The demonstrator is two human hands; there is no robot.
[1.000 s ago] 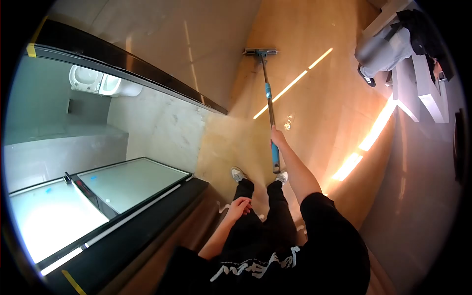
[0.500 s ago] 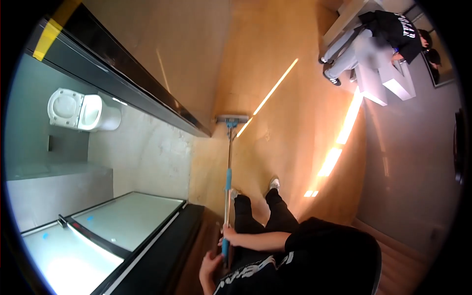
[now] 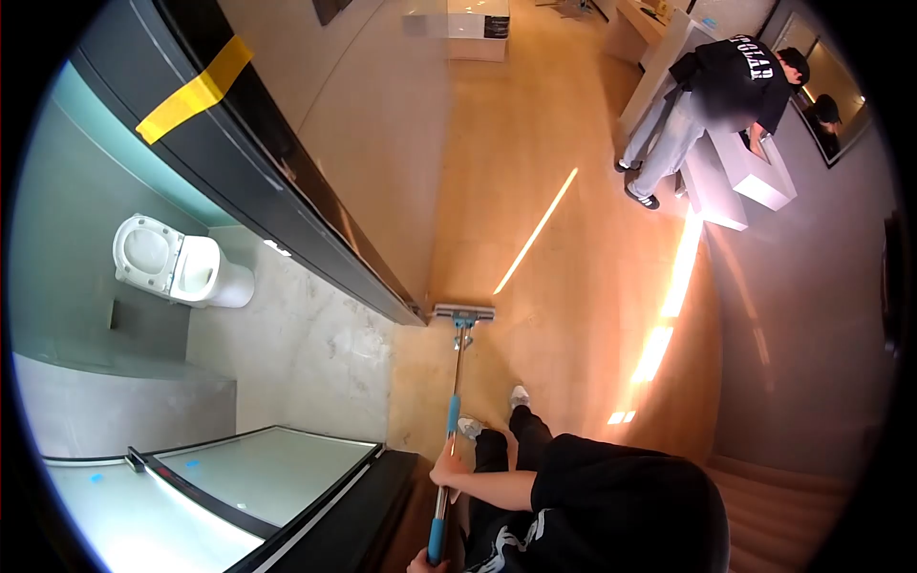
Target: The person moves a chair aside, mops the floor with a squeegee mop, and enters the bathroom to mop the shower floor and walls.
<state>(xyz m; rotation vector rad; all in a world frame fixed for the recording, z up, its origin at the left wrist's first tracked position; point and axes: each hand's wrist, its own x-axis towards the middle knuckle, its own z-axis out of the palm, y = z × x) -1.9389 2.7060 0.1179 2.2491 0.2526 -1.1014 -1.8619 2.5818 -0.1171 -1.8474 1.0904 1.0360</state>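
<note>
A mop (image 3: pixel 457 368) with a silver pole, blue grips and a flat grey head stands slanted from me to the wooden floor. My right hand (image 3: pixel 449 468) is closed round the pole below the upper blue grip. At the bottom edge of the view, my left hand (image 3: pixel 427 562) is wrapped round the blue grip at the pole's near end, partly cut off by the frame. The mop head (image 3: pixel 464 312) rests on the floor beside the end of a dark door frame (image 3: pixel 406 310).
On the left, a toilet (image 3: pixel 196 272) stands on a grey floor beyond the dark frame. A glass-panelled door (image 3: pixel 267 477) is at lower left. At upper right, a person (image 3: pixel 731 86) bends over a white basin unit (image 3: pixel 755 177). A grey wall (image 3: pixel 802 334) runs along the right.
The view has tilted up, so the room sits lower in it. My left hand, earlier loose beside the pole, now grips its near end. My right hand stays on the pole.
</note>
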